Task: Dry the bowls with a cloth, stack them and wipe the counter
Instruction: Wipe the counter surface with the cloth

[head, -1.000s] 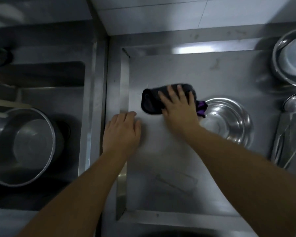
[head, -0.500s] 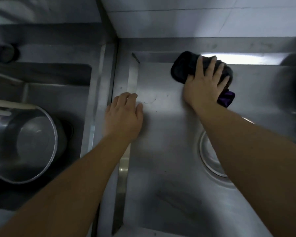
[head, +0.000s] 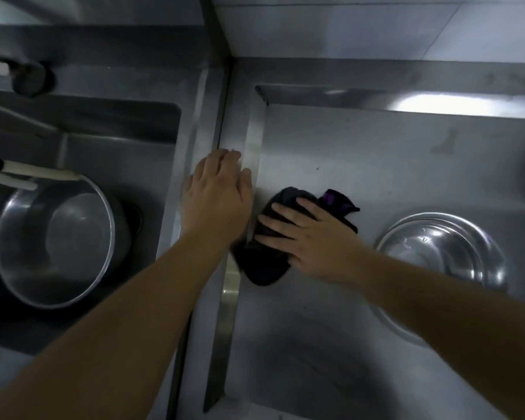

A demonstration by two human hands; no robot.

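A dark cloth [head: 262, 262] with a purple patch lies bunched on the steel counter [head: 376, 165], close to the counter's raised left edge. My right hand [head: 312, 237] presses flat on it with the fingers spread and pointing left. My left hand [head: 217, 195] rests flat on the ridge between sink and counter, fingers straight, just left of the cloth. A shiny steel bowl [head: 440, 253] stands upright on the counter to the right; my right forearm covers its near rim.
Left of the ridge lies a sink basin [head: 109, 153] holding a large steel pot [head: 55, 237], with white utensil handles [head: 31, 174] across its rim. A tap base [head: 28, 77] sits at the far left. A tiled wall [head: 361, 25] backs the counter.
My right hand has swept the cloth from the counter's back edge down and left to the raised edge beside my left hand. The left hand stays on the ridge.
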